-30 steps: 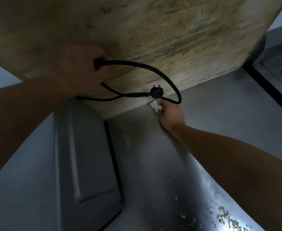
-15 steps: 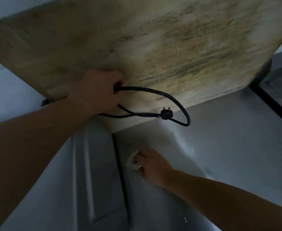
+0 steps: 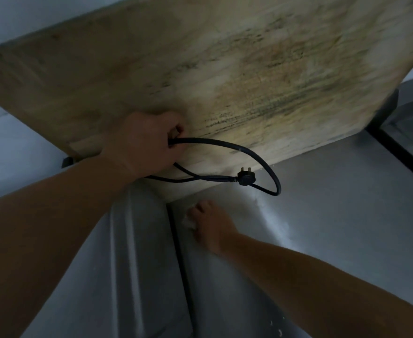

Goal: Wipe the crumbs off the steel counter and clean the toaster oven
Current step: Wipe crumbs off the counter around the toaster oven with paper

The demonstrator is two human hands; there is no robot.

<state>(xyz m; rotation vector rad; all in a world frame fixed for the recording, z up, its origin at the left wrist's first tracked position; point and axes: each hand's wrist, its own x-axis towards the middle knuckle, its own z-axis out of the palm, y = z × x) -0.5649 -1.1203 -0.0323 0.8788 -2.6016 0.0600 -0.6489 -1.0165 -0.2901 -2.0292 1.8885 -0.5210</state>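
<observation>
Counter (image 3: 334, 215) under right hand's (image 3: 212, 228) wipe (image 3: 188, 222).

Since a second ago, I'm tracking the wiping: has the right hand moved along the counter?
Yes. The right hand with its cloth slid from under the plug leftward to the counter's dark seam.
</observation>
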